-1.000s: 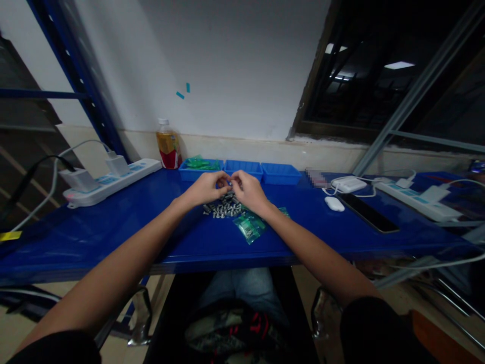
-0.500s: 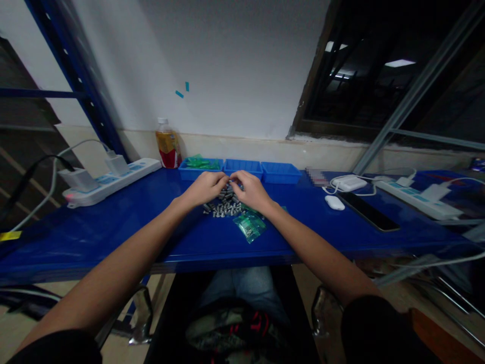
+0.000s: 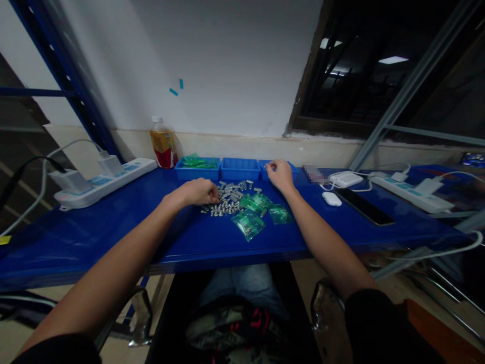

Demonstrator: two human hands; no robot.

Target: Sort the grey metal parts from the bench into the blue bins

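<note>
A pile of small silver metal parts (image 3: 228, 206), some like short cylinders, lies mid-table. At the pile's left edge is my left hand (image 3: 201, 192), its fingers curled down and closed among the parts; whatever they grip is hidden. My right hand (image 3: 281, 175) is over the right blue bin (image 3: 294, 173), thumb and fingers pinched together. What that pinch holds, if anything, is too small to make out. Green-tinted plastic bags with small contents lie right of the pile: a front bag (image 3: 248, 225), a right bag (image 3: 280, 214) and another bag (image 3: 257, 203).
Left of the right bin stand a middle blue bin (image 3: 240, 170) and a left blue bin (image 3: 197, 174) with green plastic pieces (image 3: 197, 162). A drink bottle (image 3: 162, 144) and a power strip (image 3: 109, 183) are at left. A phone (image 3: 366, 206), white case (image 3: 332, 199) and cables lie right.
My hands were together over the pile and have separated. The right one has moved right and away to the right bin; the left one has dropped to the pile's left edge.
</note>
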